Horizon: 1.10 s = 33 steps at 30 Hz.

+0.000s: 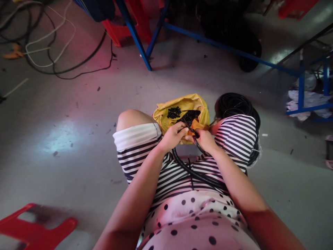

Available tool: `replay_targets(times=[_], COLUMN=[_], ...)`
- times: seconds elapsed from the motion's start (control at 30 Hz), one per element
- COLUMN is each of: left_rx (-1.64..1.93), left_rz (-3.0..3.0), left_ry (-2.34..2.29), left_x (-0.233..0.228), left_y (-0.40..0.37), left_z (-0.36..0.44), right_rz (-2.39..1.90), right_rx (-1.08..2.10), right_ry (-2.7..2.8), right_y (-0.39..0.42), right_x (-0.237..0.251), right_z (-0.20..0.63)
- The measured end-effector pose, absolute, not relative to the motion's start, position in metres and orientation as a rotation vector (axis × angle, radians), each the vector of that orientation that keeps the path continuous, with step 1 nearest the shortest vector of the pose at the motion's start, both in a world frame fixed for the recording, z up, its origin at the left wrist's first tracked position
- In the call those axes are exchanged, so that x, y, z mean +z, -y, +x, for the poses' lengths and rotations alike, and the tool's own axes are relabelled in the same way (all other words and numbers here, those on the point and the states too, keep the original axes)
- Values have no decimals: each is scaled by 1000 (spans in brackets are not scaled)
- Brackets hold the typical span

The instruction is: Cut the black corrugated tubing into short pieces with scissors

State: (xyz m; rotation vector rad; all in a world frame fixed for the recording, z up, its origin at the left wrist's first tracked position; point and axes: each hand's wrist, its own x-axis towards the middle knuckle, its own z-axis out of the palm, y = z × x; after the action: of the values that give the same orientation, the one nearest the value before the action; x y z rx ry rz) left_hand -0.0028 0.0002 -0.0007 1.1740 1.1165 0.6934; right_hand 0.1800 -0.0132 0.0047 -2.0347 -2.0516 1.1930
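Observation:
My left hand (174, 134) is closed, its thumb and fingertips pinching at a thin dark end over the bag. Close beside it, my right hand (204, 139) is closed round a black ribbed tube (199, 146) that bends down toward my lap. An orange bit shows by the right fingers; whether it is a tool handle or part of the bag I cannot tell. Under both hands stands an open yellow bag (162, 116) between my knees. Several short black tube pieces (174, 112) lie inside. More ribbed tube (192, 172) loops across my lap.
A coil of black tubing (234, 104) lies beside my right knee. Blue metal table legs (135, 34) and a red stool (122, 33) stand ahead. Loose cables (78, 66) spread at far left. Another red stool (39, 229) is at lower left. Dark scraps dot the floor.

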Motion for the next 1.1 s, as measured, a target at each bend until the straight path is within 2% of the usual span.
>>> replay_targets(times=[0.23, 0.53, 1.1], left_rx=[669, 620, 810], left_rz=[1013, 833, 582], left_ry=[-1155, -1133, -1293], left_x=[0, 5, 13], left_y=[1, 3, -1], left_z=[0, 0, 6], right_rz=[-2114, -1880, -1843], right_rx=[1170, 1369, 1541], right_ry=[1935, 1571, 1614], right_y=[9, 8, 12], right_x=[-2, -2, 3], right_z=[179, 176, 176])
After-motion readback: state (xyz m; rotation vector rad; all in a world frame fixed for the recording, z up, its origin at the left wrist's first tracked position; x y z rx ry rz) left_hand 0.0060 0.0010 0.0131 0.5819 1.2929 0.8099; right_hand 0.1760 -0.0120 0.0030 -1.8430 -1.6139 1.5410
